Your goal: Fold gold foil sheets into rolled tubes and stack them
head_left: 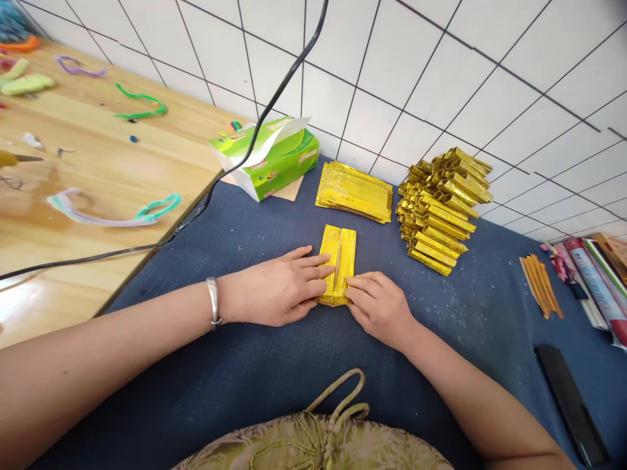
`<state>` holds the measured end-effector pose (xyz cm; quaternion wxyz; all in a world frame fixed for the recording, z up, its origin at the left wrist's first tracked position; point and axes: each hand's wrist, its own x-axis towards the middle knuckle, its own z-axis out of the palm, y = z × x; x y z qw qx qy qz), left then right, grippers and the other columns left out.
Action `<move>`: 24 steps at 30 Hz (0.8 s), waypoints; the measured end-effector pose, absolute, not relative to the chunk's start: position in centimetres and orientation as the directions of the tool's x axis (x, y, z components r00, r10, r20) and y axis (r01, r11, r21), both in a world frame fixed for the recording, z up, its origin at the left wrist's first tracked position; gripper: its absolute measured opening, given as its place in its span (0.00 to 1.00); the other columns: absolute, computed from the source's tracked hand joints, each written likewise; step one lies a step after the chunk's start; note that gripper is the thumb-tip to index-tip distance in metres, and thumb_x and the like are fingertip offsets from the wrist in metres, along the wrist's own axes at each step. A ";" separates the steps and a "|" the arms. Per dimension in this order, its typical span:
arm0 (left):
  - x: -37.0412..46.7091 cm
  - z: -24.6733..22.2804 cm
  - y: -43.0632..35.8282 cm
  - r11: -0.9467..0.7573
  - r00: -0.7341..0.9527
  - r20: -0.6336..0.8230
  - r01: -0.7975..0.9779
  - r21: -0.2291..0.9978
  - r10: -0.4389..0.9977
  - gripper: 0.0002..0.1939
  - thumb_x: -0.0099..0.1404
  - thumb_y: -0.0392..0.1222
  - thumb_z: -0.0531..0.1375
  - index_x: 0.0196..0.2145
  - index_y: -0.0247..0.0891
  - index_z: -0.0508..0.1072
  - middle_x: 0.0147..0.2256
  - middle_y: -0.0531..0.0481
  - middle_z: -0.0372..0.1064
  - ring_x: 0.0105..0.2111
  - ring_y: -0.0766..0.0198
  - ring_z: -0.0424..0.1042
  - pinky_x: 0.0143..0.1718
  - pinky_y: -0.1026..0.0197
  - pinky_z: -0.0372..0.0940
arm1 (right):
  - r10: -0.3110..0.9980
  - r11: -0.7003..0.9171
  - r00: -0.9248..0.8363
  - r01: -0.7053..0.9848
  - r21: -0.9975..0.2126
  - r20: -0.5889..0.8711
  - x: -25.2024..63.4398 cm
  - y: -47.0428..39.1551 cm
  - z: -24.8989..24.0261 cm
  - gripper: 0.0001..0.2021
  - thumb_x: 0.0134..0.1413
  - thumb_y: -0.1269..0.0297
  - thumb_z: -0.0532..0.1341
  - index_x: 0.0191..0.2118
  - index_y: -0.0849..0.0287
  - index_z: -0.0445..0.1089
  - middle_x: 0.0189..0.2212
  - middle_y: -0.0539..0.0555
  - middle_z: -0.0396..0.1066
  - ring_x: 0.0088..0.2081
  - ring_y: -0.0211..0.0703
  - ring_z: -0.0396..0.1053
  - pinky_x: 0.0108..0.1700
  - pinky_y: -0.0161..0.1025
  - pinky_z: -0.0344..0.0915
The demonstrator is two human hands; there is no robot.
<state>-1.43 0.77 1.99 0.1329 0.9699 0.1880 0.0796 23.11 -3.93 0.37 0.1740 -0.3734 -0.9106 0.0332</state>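
Observation:
A sheet of gold foil paper [347, 254] lies on the dark blue cloth in front of me, both long sides folded in to meet at a middle seam. My left hand [281, 287], a silver bangle on its wrist, rests palm down with stretched fingers on the paper's left side. At the lower right edge, the bent fingers of my right hand [379, 303] pinch the gold paper. Behind it is a flat stack of gold paper [355, 190]. To the right of that stack, many folded gold paper tubes [438, 209] are piled up.
A green tissue box [279, 163] stands at the back left. A black cable [279, 98] hangs across the left side. Pipe cleaners [112, 212] lie on the wooden table [191, 153]. On the right are brown strips [541, 286], a black phone [571, 401] and books [597, 281]. A tiled wall rises behind.

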 end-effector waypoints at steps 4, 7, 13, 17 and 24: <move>-1.2 1.5 0.5 -0.878 0.897 0.101 0.390 0.277 0.431 0.11 0.64 0.42 0.52 0.42 0.38 0.68 0.57 0.45 0.59 0.60 0.52 0.53 0.61 0.44 0.43 | 0.714 0.695 -0.640 0.696 -0.180 0.283 22.9 -4.2 0.3 0.09 0.55 0.67 0.57 0.42 0.55 0.70 0.43 0.54 0.71 0.44 0.45 0.65 0.46 0.47 0.65; -1.0 1.2 0.4 -0.859 0.879 0.112 0.415 0.301 0.464 0.11 0.65 0.40 0.51 0.42 0.38 0.68 0.56 0.47 0.60 0.59 0.55 0.54 0.62 0.46 0.43 | 0.741 0.666 -0.595 0.709 -0.231 0.310 22.7 -4.2 0.2 0.08 0.55 0.67 0.57 0.41 0.55 0.71 0.42 0.54 0.72 0.43 0.45 0.65 0.47 0.46 0.65; -0.8 0.8 0.2 -0.816 0.841 0.112 0.469 0.339 0.530 0.13 0.66 0.39 0.49 0.47 0.39 0.67 0.55 0.48 0.62 0.59 0.57 0.56 0.62 0.47 0.45 | 0.803 0.593 -0.501 0.719 -0.362 0.322 22.2 -4.3 0.2 0.07 0.55 0.68 0.57 0.38 0.54 0.72 0.40 0.53 0.72 0.43 0.43 0.65 0.48 0.46 0.64; -0.6 0.9 0.1 -0.802 0.828 0.103 0.493 0.337 0.552 0.13 0.67 0.38 0.48 0.46 0.38 0.68 0.54 0.46 0.63 0.59 0.58 0.56 0.61 0.47 0.47 | 0.841 0.540 -0.443 0.725 -0.427 0.311 21.8 -4.3 0.3 0.06 0.55 0.68 0.58 0.36 0.56 0.72 0.38 0.54 0.72 0.42 0.43 0.65 0.47 0.45 0.64; -1.0 1.0 0.3 -0.798 0.833 0.108 0.471 0.375 0.542 0.12 0.64 0.43 0.54 0.45 0.38 0.67 0.52 0.46 0.65 0.58 0.59 0.58 0.62 0.49 0.45 | 0.838 0.545 -0.456 0.731 -0.410 0.300 21.9 -4.4 0.5 0.06 0.55 0.68 0.57 0.37 0.55 0.71 0.39 0.54 0.71 0.43 0.43 0.65 0.47 0.46 0.63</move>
